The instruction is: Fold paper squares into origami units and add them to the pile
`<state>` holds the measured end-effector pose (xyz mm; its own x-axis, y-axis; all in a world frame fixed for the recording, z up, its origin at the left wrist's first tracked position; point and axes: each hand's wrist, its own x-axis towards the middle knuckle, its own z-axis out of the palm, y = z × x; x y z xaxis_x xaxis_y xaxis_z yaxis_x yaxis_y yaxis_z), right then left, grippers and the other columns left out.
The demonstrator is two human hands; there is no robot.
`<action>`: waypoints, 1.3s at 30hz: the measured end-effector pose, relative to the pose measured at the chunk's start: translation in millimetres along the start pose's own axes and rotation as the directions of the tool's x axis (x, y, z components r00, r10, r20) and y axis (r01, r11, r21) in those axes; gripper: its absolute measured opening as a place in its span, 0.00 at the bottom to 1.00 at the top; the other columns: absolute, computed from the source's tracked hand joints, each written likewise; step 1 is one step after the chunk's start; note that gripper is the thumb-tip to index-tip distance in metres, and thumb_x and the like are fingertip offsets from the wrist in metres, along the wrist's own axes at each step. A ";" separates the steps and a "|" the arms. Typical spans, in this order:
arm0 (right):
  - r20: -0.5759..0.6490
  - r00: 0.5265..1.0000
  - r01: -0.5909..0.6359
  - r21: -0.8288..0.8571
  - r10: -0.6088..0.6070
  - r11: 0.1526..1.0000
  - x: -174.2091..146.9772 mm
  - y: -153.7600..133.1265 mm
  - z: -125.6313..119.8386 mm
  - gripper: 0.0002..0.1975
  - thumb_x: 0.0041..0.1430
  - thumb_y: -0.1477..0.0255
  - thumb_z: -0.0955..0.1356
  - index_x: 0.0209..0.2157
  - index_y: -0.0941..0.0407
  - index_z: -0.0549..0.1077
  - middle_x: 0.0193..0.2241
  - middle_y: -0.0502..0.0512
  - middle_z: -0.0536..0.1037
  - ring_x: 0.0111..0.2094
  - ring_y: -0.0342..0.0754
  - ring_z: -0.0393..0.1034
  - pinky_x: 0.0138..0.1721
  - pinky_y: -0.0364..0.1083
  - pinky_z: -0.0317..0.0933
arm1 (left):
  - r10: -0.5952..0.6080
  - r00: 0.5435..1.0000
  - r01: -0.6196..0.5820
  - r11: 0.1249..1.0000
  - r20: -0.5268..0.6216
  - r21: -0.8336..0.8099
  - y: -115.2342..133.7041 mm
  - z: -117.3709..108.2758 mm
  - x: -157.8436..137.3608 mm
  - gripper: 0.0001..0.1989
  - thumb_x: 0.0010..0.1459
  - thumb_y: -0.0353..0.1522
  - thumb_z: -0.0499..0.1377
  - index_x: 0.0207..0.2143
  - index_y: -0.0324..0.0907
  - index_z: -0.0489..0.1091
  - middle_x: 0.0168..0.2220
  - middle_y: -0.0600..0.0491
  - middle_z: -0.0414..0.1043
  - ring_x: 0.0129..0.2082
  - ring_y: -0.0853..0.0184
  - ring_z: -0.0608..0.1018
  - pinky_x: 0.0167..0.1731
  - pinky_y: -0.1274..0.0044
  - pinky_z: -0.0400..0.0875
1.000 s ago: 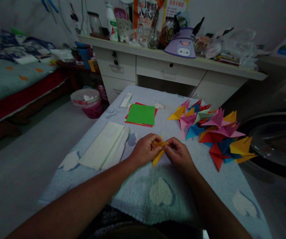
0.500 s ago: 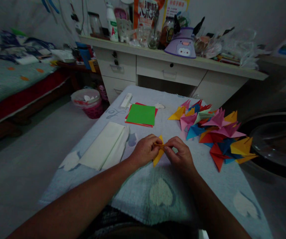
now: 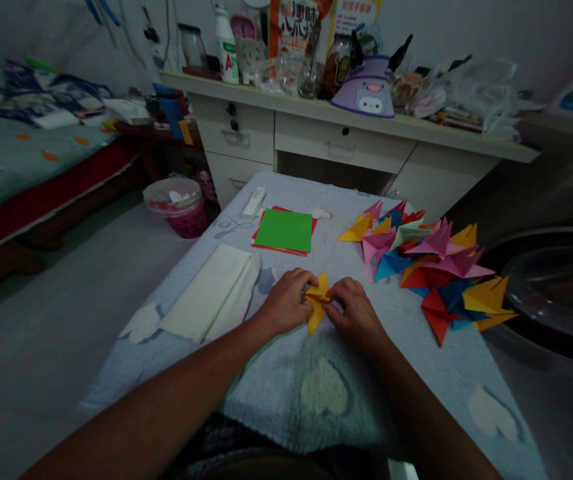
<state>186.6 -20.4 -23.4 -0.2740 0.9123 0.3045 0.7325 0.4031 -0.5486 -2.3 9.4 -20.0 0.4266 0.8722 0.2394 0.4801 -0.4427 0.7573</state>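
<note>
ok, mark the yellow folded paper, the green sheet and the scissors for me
yellow folded paper [image 3: 315, 319]: head view, on its lower tip below the hands.
green sheet [image 3: 283, 230]: head view, centre of the top sheet of the stack.
scissors [image 3: 230, 226]: head view, on the handles, left of the stack.

Bare cloth-covered table [image 3: 326, 393]: open passage near edge, and between the two forearms. Right side: heap of folded paper shapes [image 3: 431, 267] blocks reach. Far centre: green paper stack [image 3: 283, 231]. Left: folded white cloth [image 3: 211, 290] obstructs.
</note>
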 end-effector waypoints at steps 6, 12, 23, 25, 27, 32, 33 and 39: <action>-0.040 0.999 -0.018 -0.079 0.015 0.997 1.4 3.8 4.0 0.04 0.54 0.74 0.68 0.27 0.55 0.69 0.30 0.54 0.69 0.35 0.51 0.62 0.38 0.50 0.57 | -0.017 1.000 0.019 0.994 -0.026 0.111 -1.7 1.1 -0.6 0.15 0.45 0.22 0.55 0.37 0.43 0.67 0.39 0.51 0.70 0.42 0.61 0.72 0.45 0.68 0.68; -0.120 0.993 -0.013 0.012 0.014 1.000 1.6 -5.4 -4.2 0.02 0.57 0.74 0.66 0.30 0.54 0.68 0.31 0.54 0.69 0.36 0.50 0.63 0.39 0.50 0.58 | -0.142 0.989 0.135 0.980 -0.040 -0.149 0.5 -1.5 -2.8 0.14 0.56 0.31 0.57 0.46 0.43 0.63 0.34 0.54 0.70 0.32 0.68 0.74 0.33 0.75 0.69; -0.080 0.996 -0.002 0.348 0.032 0.937 -2.3 -14.4 -28.5 0.08 0.62 0.69 0.62 0.35 0.53 0.72 0.36 0.55 0.71 0.41 0.51 0.66 0.45 0.52 0.59 | -0.214 0.952 0.306 0.649 0.219 -0.696 2.0 -0.1 2.7 0.21 0.50 0.29 0.61 0.47 0.42 0.62 0.34 0.55 0.71 0.26 0.74 0.72 0.27 0.81 0.63; -0.053 0.998 0.001 0.385 0.021 0.923 -3.3 -11.7 -29.9 0.11 0.57 0.69 0.65 0.42 0.52 0.73 0.41 0.55 0.71 0.47 0.53 0.65 0.50 0.53 0.57 | -0.192 0.947 0.320 0.619 0.257 -0.717 2.6 -2.0 2.0 0.21 0.50 0.30 0.61 0.48 0.43 0.62 0.33 0.55 0.71 0.28 0.73 0.73 0.29 0.80 0.64; -0.006 1.000 -0.013 0.518 0.019 0.856 -4.2 -7.0 -29.7 0.18 0.55 0.69 0.64 0.49 0.50 0.70 0.44 0.56 0.72 0.49 0.54 0.65 0.52 0.54 0.57 | -0.191 0.942 0.335 0.604 0.276 -0.723 2.9 -3.4 1.7 0.22 0.51 0.30 0.61 0.49 0.43 0.62 0.32 0.56 0.70 0.27 0.73 0.72 0.28 0.80 0.63; -0.064 0.989 -0.059 0.667 0.136 0.742 -4.8 2.9 -31.4 0.22 0.55 0.67 0.61 0.52 0.50 0.67 0.42 0.56 0.74 0.47 0.54 0.68 0.51 0.55 0.59 | -0.211 0.934 0.356 0.594 0.287 -0.721 1.7 -3.5 2.4 0.21 0.53 0.31 0.60 0.50 0.43 0.62 0.31 0.57 0.70 0.25 0.74 0.71 0.25 0.82 0.61; -0.064 0.989 -0.068 0.613 0.136 0.787 -4.6 2.4 -32.7 0.19 0.56 0.68 0.62 0.51 0.50 0.69 0.43 0.56 0.74 0.48 0.54 0.67 0.52 0.55 0.58 | -0.201 0.934 0.355 0.600 0.294 -0.717 1.5 -3.2 2.4 0.21 0.53 0.31 0.60 0.50 0.43 0.62 0.30 0.57 0.70 0.24 0.74 0.71 0.25 0.82 0.60; 0.021 0.998 0.052 0.288 -0.061 0.956 -2.0 -9.8 -31.3 0.14 0.57 0.72 0.67 0.45 0.49 0.75 0.41 0.55 0.73 0.47 0.54 0.64 0.50 0.55 0.56 | -0.113 0.941 0.308 0.670 0.318 -0.675 2.7 -1.2 0.5 0.21 0.54 0.29 0.59 0.51 0.43 0.62 0.29 0.58 0.68 0.24 0.74 0.70 0.25 0.81 0.60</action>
<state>199.5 -28.4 5.8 -0.3312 0.8873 0.3210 0.5069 0.4543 -0.7326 -1.7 8.9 -17.2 0.5910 0.8049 -0.0530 -0.0642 0.1124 0.9916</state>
